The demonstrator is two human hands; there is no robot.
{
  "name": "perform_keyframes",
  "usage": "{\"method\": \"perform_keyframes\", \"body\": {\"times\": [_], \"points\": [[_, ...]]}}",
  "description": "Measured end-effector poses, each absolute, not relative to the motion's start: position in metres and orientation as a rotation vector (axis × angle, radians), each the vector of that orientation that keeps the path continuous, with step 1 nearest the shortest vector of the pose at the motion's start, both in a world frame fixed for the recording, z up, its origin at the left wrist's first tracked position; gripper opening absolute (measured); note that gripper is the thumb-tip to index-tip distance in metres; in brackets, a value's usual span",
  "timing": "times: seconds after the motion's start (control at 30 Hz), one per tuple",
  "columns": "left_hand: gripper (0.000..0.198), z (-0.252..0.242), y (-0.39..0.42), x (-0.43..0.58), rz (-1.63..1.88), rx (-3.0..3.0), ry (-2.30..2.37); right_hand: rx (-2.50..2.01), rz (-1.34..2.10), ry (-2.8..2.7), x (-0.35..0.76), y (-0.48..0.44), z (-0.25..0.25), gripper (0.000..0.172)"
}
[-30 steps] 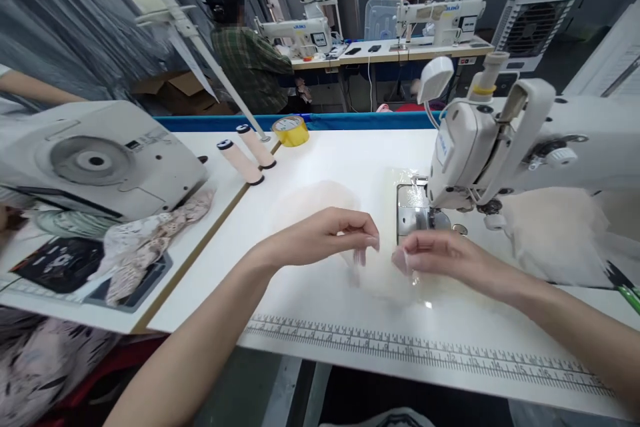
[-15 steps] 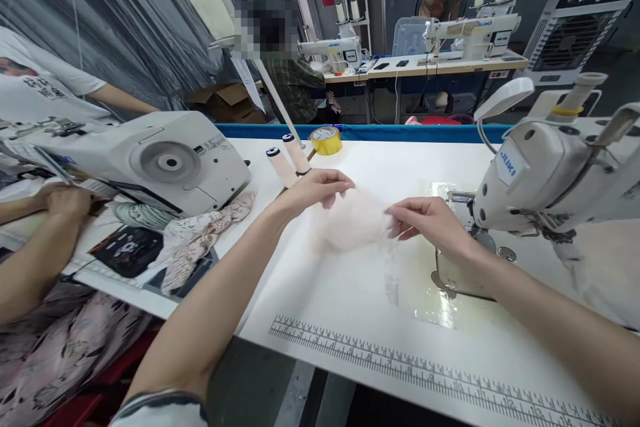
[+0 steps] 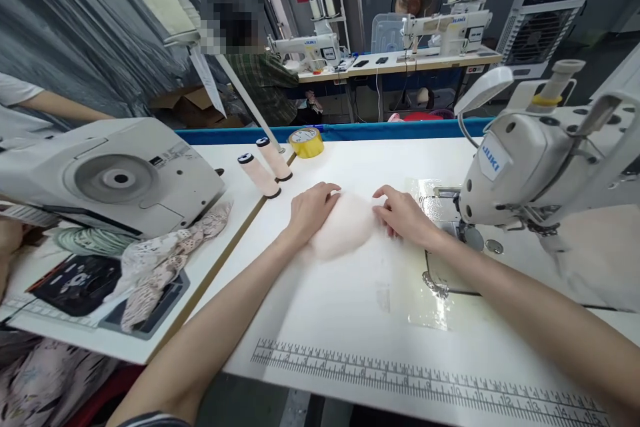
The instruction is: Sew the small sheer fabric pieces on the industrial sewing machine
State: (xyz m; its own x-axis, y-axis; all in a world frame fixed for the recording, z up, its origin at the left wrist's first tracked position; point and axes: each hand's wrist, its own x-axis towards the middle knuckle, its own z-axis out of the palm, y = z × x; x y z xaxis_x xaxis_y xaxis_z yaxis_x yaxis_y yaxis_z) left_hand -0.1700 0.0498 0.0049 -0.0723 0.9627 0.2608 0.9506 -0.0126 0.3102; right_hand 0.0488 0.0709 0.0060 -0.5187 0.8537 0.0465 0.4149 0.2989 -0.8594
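A thin, pale pink piece of fabric (image 3: 347,230), rounded at its near edge and slightly blurred, lies on the white sewing table (image 3: 320,300) between my hands. My left hand (image 3: 313,210) rests palm down along the fabric's left side, fingers stretched forward and lying flat. At its right edge is my right hand (image 3: 403,213), fingers bent and tips apart, touching or very close to the cloth. To the right of that hand stands a white sewing machine (image 3: 505,160), with a clear shiny sheet (image 3: 420,307) on the table around its needle plate.
Two pink thread cones (image 3: 260,177) and a yellow tape roll (image 3: 307,143) stand behind my left hand. Another machine (image 3: 115,177), lace fabric (image 3: 155,273) and a black box (image 3: 77,283) are at left. A printed ruler (image 3: 400,377) follows the front edge. A person (image 3: 260,80) sits beyond.
The fabric, held up between both hands before, now lies lower on the table. My hands have come down and their fingers have loosened. The view has turned slightly.
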Motion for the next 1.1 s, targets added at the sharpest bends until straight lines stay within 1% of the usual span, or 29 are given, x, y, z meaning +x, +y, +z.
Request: {"method": "perform_keyframes", "body": {"times": [0.1,0.2,0.27,0.33,0.4,0.43,0.5,0.53,0.6,0.67,0.77,0.9,1.03,1.1], "points": [[0.026,0.010,0.048,-0.170,0.609,2.189,2.289,-1.154,1.061,-2.130,0.060,0.060,0.012,0.025],[0.027,0.023,0.045,-0.170,0.674,2.244,2.348,-1.180,1.022,-2.203,0.092,0.032,0.019,0.027],[0.027,0.033,0.038,-0.163,0.790,2.305,2.312,-1.196,0.909,-2.347,0.123,0.007,0.023,0.024],[0.025,0.040,0.026,-0.151,1.007,2.393,2.227,-1.074,0.875,-2.422,0.157,-0.017,0.025,0.022],[0.020,0.041,0.013,-0.134,1.168,2.474,2.129,-1.061,0.692,-2.446,0.192,-0.033,0.026,0.022],[0.018,0.039,0.006,-0.124,1.286,2.691,1.987,-1.085,0.566,-2.454,0.211,-0.038,0.027,0.023],[0.017,0.033,-0.005,-0.098,1.196,3.044,1.547,-1.175,0.274,-2.427,0.248,-0.040,0.028,0.026],[0.017,0.030,-0.010,-0.082,1.131,3.123,1.307,-1.256,0.138,-2.404,0.266,-0.037,0.030,0.028],[0.019,0.024,-0.017,-0.046,0.940,3.149,0.963,-1.436,-0.119,-2.315,0.298,-0.027,0.033,0.029],[0.022,0.020,-0.019,-0.009,0.905,3.138,0.761,-1.626,-0.216,-2.218,0.320,-0.011,0.036,0.032],[0.022,0.016,-0.016,0.040,0.882,3.107,0.610,-1.867,-0.277,-2.152,0.332,0.012,0.039,0.038],[0.027,0.015,-0.009,0.080,0.868,3.105,0.584,-1.972,-0.248,-2.171,0.331,0.029,0.038,0.025],[0.029,0.019,-0.003,0.101,0.748,3.033,0.663,-1.978,-0.242,-2.120,0.334,0.031,0.036,0.031],[0.026,0.020,0.003,0.111,0.703,2.961,0.727,-1.965,-0.227,-2.113,0.337,0.029,0.034,0.033]]}}
